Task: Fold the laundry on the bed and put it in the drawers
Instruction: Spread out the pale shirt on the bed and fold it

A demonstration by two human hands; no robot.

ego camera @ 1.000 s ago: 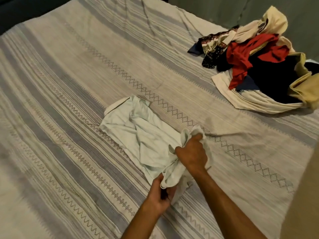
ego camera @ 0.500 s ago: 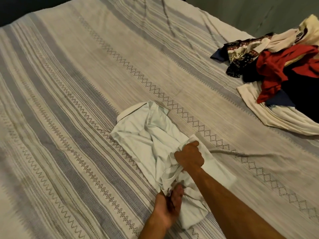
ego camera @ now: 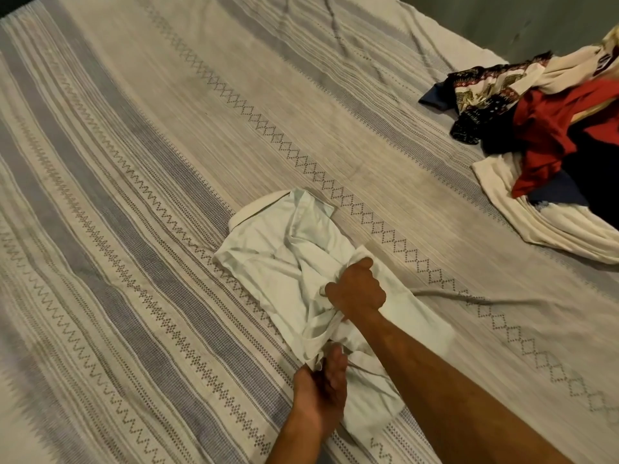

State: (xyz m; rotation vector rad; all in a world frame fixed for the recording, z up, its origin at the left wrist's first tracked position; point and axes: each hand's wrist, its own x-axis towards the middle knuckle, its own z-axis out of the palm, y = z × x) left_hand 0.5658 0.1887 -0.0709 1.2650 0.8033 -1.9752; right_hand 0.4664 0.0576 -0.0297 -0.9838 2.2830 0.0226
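A pale mint shirt [ego camera: 284,256] lies crumpled on the bed [ego camera: 140,202], near the middle of the view and toward the near edge, its collar end pointing to the far left and its lower part bunched toward the person. The right hand [ego camera: 356,291] sits on top of the shirt's near half, its grip curled tight round a gathered fold of the cloth, knuckles up, so the fabric puckers and radiates from under the fist. Just nearer, the left hand [ego camera: 323,388] is at the shirt's near-left hem, thumb and fingers pinching a small bunch of the edge (the fingertips are partly hidden by the cloth). More of the shirt spreads out to the right beneath the right forearm. The bed is covered with a cream and grey-blue striped spread woven with zigzag and diamond bands. Well apart, at the far right, lies a laundry pile [ego camera: 549,135] of red, navy, cream and patterned clothes.
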